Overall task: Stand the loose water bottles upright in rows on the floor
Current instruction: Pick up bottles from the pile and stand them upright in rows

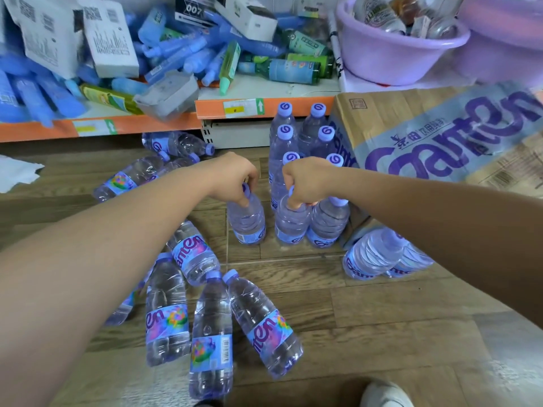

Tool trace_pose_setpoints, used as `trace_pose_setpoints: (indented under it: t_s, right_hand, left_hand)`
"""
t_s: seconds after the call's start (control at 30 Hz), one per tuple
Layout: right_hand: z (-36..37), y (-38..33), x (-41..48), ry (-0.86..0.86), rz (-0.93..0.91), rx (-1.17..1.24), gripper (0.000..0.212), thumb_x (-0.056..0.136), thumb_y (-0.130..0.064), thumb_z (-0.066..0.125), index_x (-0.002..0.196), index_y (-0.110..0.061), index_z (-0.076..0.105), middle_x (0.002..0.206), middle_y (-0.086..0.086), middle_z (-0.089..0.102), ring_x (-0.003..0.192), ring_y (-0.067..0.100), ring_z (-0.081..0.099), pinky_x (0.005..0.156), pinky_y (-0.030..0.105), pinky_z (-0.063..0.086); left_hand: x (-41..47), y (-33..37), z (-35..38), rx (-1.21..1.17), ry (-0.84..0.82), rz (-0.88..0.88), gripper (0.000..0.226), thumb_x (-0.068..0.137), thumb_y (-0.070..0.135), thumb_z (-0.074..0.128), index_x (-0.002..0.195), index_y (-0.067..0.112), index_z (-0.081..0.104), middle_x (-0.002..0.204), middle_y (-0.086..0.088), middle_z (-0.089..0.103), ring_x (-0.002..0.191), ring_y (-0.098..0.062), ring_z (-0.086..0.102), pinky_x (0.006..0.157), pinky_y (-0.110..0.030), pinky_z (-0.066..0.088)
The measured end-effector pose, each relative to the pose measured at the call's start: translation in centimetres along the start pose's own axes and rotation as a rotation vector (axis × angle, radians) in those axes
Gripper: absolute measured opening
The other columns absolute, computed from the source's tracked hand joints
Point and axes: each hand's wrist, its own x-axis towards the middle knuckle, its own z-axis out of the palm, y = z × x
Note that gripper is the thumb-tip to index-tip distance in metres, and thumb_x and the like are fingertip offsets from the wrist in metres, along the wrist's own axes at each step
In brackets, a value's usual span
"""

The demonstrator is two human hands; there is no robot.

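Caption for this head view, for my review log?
Left hand and right hand each set a bottle upright by its cap beside standing rows.

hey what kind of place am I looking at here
Probably a small shop or its stockroom: an orange shelf edge with price tags, a branded water carton, and many matching bottles on the floor.

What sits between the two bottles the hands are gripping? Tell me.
Nothing: the head view shows bare wood floor between the left hand's bottle and the right hand's bottle.

Both arms reach forward, left hand (235, 179) and right hand (305, 183) curled downward.
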Motion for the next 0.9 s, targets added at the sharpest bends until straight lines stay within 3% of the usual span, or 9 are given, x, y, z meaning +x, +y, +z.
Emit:
trace_pose_setpoints:
  t_s: [0.27,0.43,0.6,0.77,0.9]
  right_hand:
    - [0.0,-0.1,0.7,-0.006,-0.005,-0.015,0.038,0.079,-0.021,0.068,0.11,-0.001,0.058,0.091,0.016,0.074,0.068,0.022,0.06,0.066,0.028,0.048]
    - [-0.1,0.0,0.7,-0.08,-0.02,0.057,0.024,0.079,-0.015,0.069,0.095,-0.009,0.052,0.077,0.006,0.063,0.063,0.022,0.065,0.055,0.02,0.045]
    - [0.0,0.4,1.2,-0.035,-0.024,0.079,0.023,0.08,-0.019,0.066,0.094,-0.007,0.053,0.091,0.014,0.071,0.068,0.019,0.061,0.07,0.026,0.046]
    - [-0.1,0.5,1.2,-0.052,-0.036,0.11,0.028,0.082,-0.025,0.069,0.089,-0.009,0.047,0.088,0.014,0.068,0.066,0.023,0.06,0.061,0.021,0.042]
    - [-0.1,0.4,1.2,-0.05,-0.043,0.113,0.031,0.083,-0.032,0.069,0.089,-0.01,0.048,0.09,0.017,0.073,0.069,0.024,0.066,0.066,0.023,0.045]
  left_hand:
    - [0.3,-0.7,0.2,-0.001,-0.022,-0.02,0.018,0.07,0.024,0.076,0.084,0.021,0.065,0.088,-0.001,0.062,0.086,-0.021,0.059,0.079,-0.039,0.054]
    - [0.4,-1.2,0.4,0.009,-0.024,-0.023,0.02,0.07,0.027,0.077,0.082,0.022,0.061,0.09,-0.001,0.063,0.088,-0.022,0.059,0.079,-0.04,0.054]
    - [0.6,-1.3,0.3,-0.004,-0.004,-0.026,0.018,0.071,0.026,0.076,0.082,0.021,0.063,0.087,0.001,0.06,0.087,-0.021,0.058,0.079,-0.041,0.054]
    - [0.5,-1.2,0.4,-0.005,-0.007,-0.033,0.019,0.072,0.027,0.076,0.085,0.02,0.064,0.087,0.001,0.059,0.088,-0.021,0.058,0.079,-0.04,0.054]
    - [0.4,-1.2,0.3,-0.007,-0.002,-0.045,0.02,0.073,0.027,0.075,0.088,0.018,0.065,0.089,0.0,0.058,0.09,-0.021,0.057,0.079,-0.04,0.054]
